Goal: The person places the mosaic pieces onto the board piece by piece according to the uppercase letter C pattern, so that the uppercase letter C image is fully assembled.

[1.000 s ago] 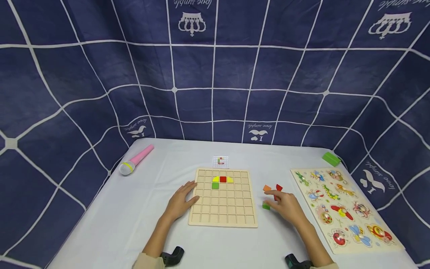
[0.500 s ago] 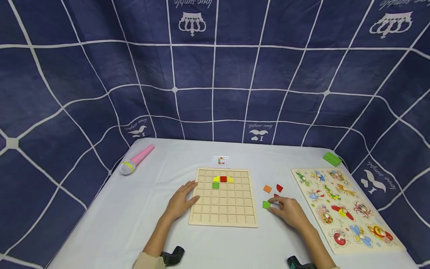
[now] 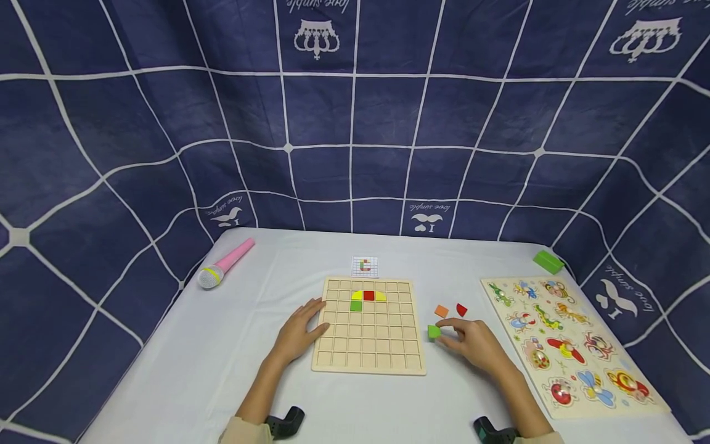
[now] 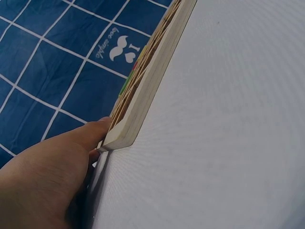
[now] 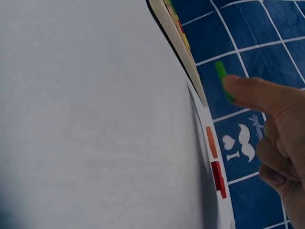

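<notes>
Where the forearms reach in from the near edge over a white cloth-covered table [image 3: 383,404], beige sleeves [image 3: 246,431] and black wrist-worn devices [image 3: 286,423] show. Ahead of them, the left hand [image 3: 297,333] lies at the left side of a square pale-wood board with a grid of recessed cells [image 3: 368,344]; its fingers are extended, thumb and fingertips touching the rim rather than curled round it. Across from it, the right hand [image 3: 474,345] pinches a thin green square tile [image 3: 434,333] by its edge between thumb and index finger, leaving no gap beyond the tile's own thickness. That tile is off the table, just beside the board's right edge and apart from it. To the right of this hand lies a large wooden puzzle panel with painted insects [image 3: 582,412].

Slightly farther, an orange flat piece [image 3: 441,311] and a red quarter-round piece [image 3: 461,310] rest on the table. Toward the board's far side, one green square [image 3: 356,306] fills a cell; in the row beyond, a red square [image 3: 368,296] sits between two yellow curved pieces [image 3: 357,296]. Past the board are a small gridded paper card [image 3: 364,266], a pink toy microphone [image 3: 226,263] at left and a green rectangular block [image 3: 548,262] at right. Behind everything hangs a navy curtain with white lines [image 3: 383,172].
</notes>
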`<state>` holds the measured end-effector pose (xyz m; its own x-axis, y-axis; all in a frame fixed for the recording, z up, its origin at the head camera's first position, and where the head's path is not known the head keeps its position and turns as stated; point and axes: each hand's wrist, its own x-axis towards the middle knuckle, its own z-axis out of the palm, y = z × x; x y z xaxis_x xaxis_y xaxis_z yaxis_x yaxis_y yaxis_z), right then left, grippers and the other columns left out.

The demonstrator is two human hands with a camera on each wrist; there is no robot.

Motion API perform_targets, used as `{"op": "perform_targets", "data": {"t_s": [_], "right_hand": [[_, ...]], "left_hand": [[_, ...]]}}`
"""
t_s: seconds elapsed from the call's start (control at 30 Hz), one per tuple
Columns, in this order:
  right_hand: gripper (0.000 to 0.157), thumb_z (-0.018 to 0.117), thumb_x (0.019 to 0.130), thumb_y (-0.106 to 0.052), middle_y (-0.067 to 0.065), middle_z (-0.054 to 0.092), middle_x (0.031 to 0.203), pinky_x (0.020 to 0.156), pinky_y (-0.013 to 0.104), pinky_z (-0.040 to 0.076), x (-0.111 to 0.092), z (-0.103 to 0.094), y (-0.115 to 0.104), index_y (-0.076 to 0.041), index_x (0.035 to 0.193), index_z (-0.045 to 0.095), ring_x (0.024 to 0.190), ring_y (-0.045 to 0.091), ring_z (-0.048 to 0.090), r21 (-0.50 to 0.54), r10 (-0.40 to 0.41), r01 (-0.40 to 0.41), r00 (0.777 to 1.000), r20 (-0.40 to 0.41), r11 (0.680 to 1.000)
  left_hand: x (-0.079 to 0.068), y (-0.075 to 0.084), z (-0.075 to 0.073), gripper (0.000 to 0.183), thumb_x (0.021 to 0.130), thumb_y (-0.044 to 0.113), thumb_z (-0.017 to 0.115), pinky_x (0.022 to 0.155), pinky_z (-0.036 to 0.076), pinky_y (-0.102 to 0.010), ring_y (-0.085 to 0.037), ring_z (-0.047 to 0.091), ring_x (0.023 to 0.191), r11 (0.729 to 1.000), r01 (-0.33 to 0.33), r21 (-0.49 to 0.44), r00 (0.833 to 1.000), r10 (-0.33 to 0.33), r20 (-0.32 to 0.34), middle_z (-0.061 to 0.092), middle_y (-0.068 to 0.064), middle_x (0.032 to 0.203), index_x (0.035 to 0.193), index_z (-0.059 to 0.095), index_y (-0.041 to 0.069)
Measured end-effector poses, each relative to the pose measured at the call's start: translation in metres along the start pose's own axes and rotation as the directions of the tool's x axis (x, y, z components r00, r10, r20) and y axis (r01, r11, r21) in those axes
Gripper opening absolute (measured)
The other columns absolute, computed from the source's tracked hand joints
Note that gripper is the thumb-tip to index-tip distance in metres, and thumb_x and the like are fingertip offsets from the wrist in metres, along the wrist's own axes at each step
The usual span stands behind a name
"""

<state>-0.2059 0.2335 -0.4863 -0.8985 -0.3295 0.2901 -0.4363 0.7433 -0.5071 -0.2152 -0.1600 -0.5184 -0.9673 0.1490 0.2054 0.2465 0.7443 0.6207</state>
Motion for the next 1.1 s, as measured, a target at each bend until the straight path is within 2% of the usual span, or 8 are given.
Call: {"op": "perform_targets", "data": {"t_s": [0.1,0.2,0.37,0.47,0.73,0.93,1.1], "right_hand": [[0.023,0.079,0.073,-0.026,-0.017,0.025,0.05,0.039,0.017,0.021,0.009,0.001,-0.006,-0.022,0.095,0.071,0.045,-0.002,0.021,-0.012,-0.049,0.048,0.999,-0.019,0.999],[0.024,0.079,0.073,-0.025,-0.017,0.021,0.051,0.045,0.016,0.026,0.019,0.004,-0.014,-0.02,0.096,0.072,0.048,-0.002,0.021,-0.019,-0.088,0.087,0.996,-0.027,0.996],[0.026,0.077,0.075,-0.026,-0.014,0.023,0.049,0.042,0.018,0.021,0.039,0.013,-0.034,-0.019,0.099,0.072,0.046,0.0,0.018,0.022,-0.069,0.069,0.998,-0.003,0.997],[0.026,0.077,0.076,-0.027,-0.013,0.025,0.048,0.039,0.018,0.017,0.051,0.022,-0.047,-0.019,0.1,0.072,0.045,0.001,0.018,0.04,-0.067,0.066,0.998,0.011,0.997],[0.026,0.074,0.078,-0.029,-0.014,0.024,0.045,0.037,0.018,0.017,0.078,0.055,-0.075,-0.017,0.102,0.071,0.043,0.001,0.017,0.046,-0.115,0.114,0.993,0.014,0.992],[0.027,0.073,0.079,-0.032,-0.014,0.022,0.044,0.037,0.018,0.017,0.088,0.078,-0.087,-0.015,0.1,0.072,0.042,0.001,0.016,0.057,-0.152,0.15,0.988,0.029,0.987],[0.025,0.072,0.08,-0.033,-0.018,0.03,0.043,0.039,0.018,0.023,0.091,0.091,-0.091,-0.016,0.098,0.072,0.042,0.001,0.019,0.041,-0.155,0.153,0.987,0.043,0.987]], "left_hand": [[0.0,0.001,0.0,0.056,0.086,0.034,0.065,0.111,0.02,-0.042,-0.026,0.032,0.133,1.0,-0.001,0.0,1.0,0.001,0.001,0.042,-0.008,0.141,0.133,0.05,0.009],[0.0,0.002,0.0,0.056,0.086,0.034,0.065,0.111,0.02,-0.042,-0.026,0.032,0.133,1.0,0.0,0.001,1.0,0.0,0.004,0.042,-0.009,0.141,0.133,0.049,0.009],[0.0,0.002,0.0,0.056,0.086,0.034,0.065,0.11,0.021,-0.042,-0.026,0.032,0.133,1.0,0.0,0.006,1.0,0.0,-0.002,0.042,-0.008,0.141,0.133,0.05,0.01],[-0.001,0.001,0.0,0.055,0.086,0.033,0.065,0.11,0.022,-0.043,-0.026,0.032,0.133,1.0,0.003,0.0,1.0,-0.003,-0.004,0.042,-0.008,0.141,0.133,0.05,0.01],[-0.002,-0.001,0.0,0.055,0.085,0.033,0.066,0.11,0.022,-0.043,-0.026,0.032,0.133,1.0,0.001,-0.006,1.0,-0.001,-0.002,0.042,-0.008,0.141,0.133,0.05,0.01],[-0.001,0.0,0.0,0.055,0.086,0.034,0.065,0.11,0.021,-0.043,-0.026,0.032,0.133,1.0,-0.002,-0.005,1.0,0.002,-0.001,0.042,-0.008,0.141,0.133,0.05,0.01],[-0.001,0.001,0.0,0.055,0.086,0.034,0.064,0.111,0.021,-0.042,-0.025,0.031,0.133,1.0,0.004,0.003,1.0,-0.004,0.004,0.042,-0.008,0.141,0.133,0.049,0.01]]}}
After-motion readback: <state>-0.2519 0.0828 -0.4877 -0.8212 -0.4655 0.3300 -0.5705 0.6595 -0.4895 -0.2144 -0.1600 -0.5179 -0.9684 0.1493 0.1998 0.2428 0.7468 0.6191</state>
